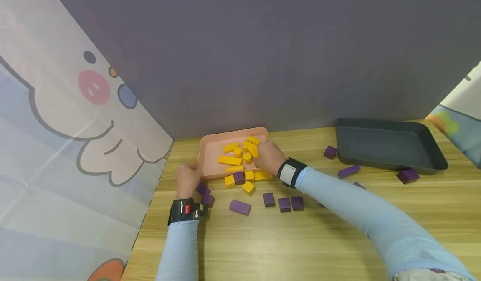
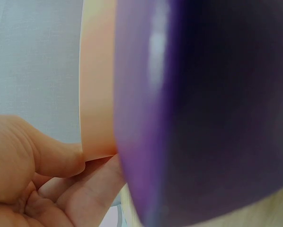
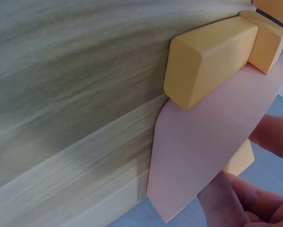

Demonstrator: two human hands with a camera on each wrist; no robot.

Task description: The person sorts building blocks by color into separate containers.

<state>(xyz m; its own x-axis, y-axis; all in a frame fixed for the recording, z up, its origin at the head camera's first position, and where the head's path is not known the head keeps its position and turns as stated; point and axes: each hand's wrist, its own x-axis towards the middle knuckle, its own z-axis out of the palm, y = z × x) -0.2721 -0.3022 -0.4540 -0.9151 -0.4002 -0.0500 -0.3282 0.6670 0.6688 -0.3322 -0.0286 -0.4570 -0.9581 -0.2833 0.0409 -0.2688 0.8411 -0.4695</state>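
Observation:
A shallow pink tray (image 1: 210, 147) holds several yellow blocks, among them long bars and short cylinders. My left hand (image 1: 187, 180) pinches the tray's left front corner between thumb and fingers, as the left wrist view also shows. Over the tray's right end, my right hand (image 1: 269, 157) holds a yellow block (image 1: 253, 150) between thumb and fingers; the tray wall partly hides this yellow block (image 3: 242, 160) in the right wrist view. Along the tray's front wall stand yellow blocks (image 1: 230, 181) and a purple cube (image 1: 239, 178). A purple block (image 2: 146, 109), close and blurred, fills much of the left wrist view.
A dark grey tray (image 1: 383, 145) stands at the right with no blocks inside. Around it lie purple blocks (image 1: 408, 175). More purple cubes (image 1: 284, 204) and a flat purple block (image 1: 240, 207) lie nearer on the wooden table (image 1: 240, 247). A grey panel (image 1: 285, 55) rises behind.

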